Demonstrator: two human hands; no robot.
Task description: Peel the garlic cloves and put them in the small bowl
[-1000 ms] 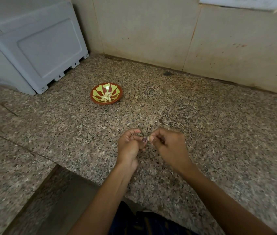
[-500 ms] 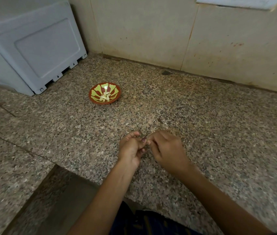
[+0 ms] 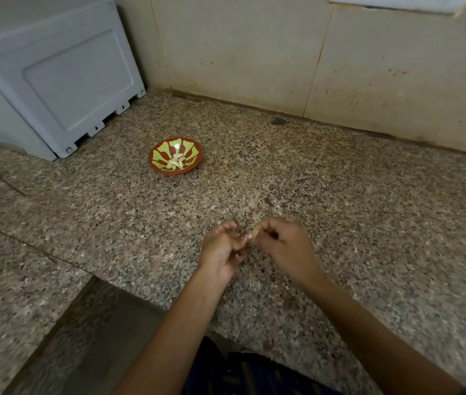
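A small red bowl (image 3: pixel 155 163) with a yellow-green petal pattern sits on the speckled granite counter (image 3: pixel 340 209), with several pale peeled garlic cloves (image 3: pixel 176 163) in its middle. Nearer to me, my left hand (image 3: pixel 222 250) and my right hand (image 3: pixel 283 246) meet fingertip to fingertip over the counter. Between them they pinch one small pale garlic clove (image 3: pixel 251 236), mostly hidden by the curled fingers. The hands are well in front of the bowl and to its right.
A grey plastic appliance (image 3: pixel 52 81) stands at the back left against the beige tiled wall (image 3: pixel 254 52). The counter steps down at its front left edge (image 3: pixel 129 292). A small dark spot (image 3: pixel 278 121) lies by the wall.
The two hands stay together on the clove, their fingers shifting slightly as they work at it. The view has shifted a little; the bowl has not moved.
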